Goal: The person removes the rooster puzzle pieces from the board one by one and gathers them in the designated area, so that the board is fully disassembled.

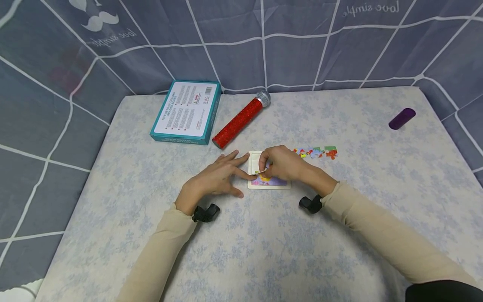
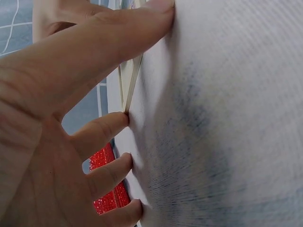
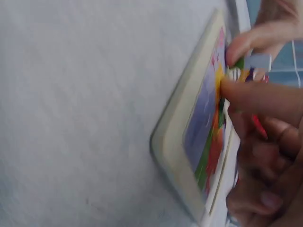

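Observation:
A small jigsaw puzzle board [image 1: 268, 187] with a cream rim lies at the middle of the table, its lower part filled with a colourful picture. My right hand [image 1: 284, 163] is over the board and pinches a puzzle piece [image 1: 260, 172] between thumb and fingers, tilted on edge. In the right wrist view the piece [image 3: 235, 73] shows bright printed colours, partly hidden by the fingers. The left hand [image 1: 220, 175] lies spread at the board's left side, fingers extended. Its fingertips [image 2: 122, 118] are right at the board's edge in the left wrist view.
Several loose puzzle pieces [image 1: 316, 152] lie in a row right of the board, partly behind my right hand. Behind stand a teal box [image 1: 185, 111] and a red glittery microphone [image 1: 239, 123]. A purple cylinder [image 1: 402, 118] lies at the far right, and a grey curtain [image 1: 294, 63] hangs behind the table.

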Demonstrator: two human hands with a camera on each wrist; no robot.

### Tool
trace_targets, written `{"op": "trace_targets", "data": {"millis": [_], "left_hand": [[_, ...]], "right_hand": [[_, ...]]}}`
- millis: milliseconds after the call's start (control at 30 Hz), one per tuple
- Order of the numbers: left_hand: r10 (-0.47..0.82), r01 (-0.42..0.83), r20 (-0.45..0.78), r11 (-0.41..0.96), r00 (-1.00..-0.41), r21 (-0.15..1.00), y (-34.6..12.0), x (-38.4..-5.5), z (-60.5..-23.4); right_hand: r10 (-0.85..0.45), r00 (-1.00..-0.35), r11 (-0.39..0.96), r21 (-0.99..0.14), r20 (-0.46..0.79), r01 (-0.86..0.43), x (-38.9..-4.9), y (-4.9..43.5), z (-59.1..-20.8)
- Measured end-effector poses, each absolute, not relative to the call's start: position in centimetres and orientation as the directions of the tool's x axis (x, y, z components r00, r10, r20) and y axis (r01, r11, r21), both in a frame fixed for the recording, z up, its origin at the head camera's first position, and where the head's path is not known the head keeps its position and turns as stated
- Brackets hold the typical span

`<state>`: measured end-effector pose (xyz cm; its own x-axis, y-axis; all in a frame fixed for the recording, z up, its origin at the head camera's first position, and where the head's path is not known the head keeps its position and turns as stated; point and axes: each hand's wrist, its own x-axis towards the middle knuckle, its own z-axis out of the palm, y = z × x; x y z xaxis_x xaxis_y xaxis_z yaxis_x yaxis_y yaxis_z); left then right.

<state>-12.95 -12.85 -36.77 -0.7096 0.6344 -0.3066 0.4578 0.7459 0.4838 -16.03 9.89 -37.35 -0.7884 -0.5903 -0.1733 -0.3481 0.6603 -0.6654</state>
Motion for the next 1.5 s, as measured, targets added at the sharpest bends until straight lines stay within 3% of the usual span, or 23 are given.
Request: {"op": "trace_targets", "data": {"millis": [367,567,867,1167,1500], "left_hand": [[0.637,0.453,-0.306,0.741,-0.708,0.495,-12.8,-12.8,-36.7],[0.632,0.447,-0.313,0.746,-0.709,0.493,-12.8,-12.9,-36.8],[0.618,0.43,-0.32,0.756,-0.719,0.494,-12.6,-13.0,-37.0],[0.609,0.416,-0.324,0.76,-0.724,0.5,-12.7,-12.8,-37.0],[0.609,0.415,-0.323,0.76,-0.725,0.5,-12.8,-12.8,-36.9]], "right_hand": [[-0.633,-0.761,0.563,-0.76,-0.145,-0.324,-15.8,10.5,-37.2],[-0.593,-0.796,0.543,-0.792,-0.124,-0.281,-16.1,11.3,-37.0],[-0.487,-0.849,0.537,-0.837,-0.206,-0.105,-16.0,15.6,-36.9],[-0.374,-0.883,0.597,-0.803,-0.283,0.005,-15.2,19.8,-37.1],[-0.321,-0.9,0.675,-0.738,-0.296,0.002,-15.0,20.9,-37.4]]}}
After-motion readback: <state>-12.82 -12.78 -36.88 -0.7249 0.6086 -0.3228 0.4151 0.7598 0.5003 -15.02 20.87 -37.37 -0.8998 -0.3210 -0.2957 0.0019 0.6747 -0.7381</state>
